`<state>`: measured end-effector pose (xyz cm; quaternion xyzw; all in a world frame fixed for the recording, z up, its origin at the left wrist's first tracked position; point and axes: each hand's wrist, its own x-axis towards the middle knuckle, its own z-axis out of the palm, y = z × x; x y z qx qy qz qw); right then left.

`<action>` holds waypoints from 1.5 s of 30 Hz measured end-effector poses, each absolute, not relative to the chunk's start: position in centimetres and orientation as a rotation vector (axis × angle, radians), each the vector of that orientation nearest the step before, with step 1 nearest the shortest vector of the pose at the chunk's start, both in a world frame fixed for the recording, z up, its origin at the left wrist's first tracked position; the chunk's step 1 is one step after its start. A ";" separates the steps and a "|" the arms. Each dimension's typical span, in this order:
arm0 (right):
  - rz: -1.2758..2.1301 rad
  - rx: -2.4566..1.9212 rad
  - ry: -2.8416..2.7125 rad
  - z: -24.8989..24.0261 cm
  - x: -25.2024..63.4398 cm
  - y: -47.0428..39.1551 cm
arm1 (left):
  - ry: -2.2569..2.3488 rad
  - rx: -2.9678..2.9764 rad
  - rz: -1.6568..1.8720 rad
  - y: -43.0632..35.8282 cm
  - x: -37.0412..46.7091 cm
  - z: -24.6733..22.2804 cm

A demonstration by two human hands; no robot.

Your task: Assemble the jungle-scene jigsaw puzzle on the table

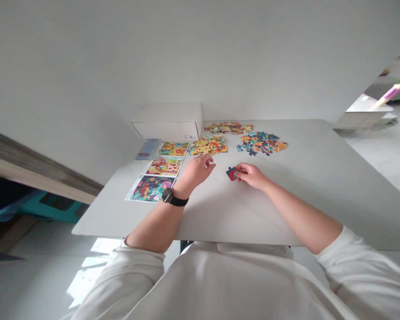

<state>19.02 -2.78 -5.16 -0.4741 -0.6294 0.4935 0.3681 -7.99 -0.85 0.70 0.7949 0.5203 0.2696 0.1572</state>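
Between the thumb and fingers of my right hand [251,174] is a dark blue and red puzzle piece [231,173], low over the table's middle. My left hand [199,169], with a black watch on its wrist, holds nothing visible; its fingers are curved and apart. Just beyond it lies a heap of yellow puzzle pieces [209,145]. A blue and orange heap of puzzle pieces [262,143] sits farther right. Behind them is a red and yellow heap of puzzle pieces [229,127]. Left of my left hand, a printed picture sheet [152,188] lies beside other colourful pictures.
A white box [168,130] stands against the wall at the back left of the white table [320,186]. In front of it is a blurred-out bluish patch [149,149]. The table's front edge runs close to my body.
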 end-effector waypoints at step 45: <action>1.299 -1.314 -1.617 -4.6 18.8 -3.0 | 2.098 2.390 -0.258 -7.2 -15.9 1.6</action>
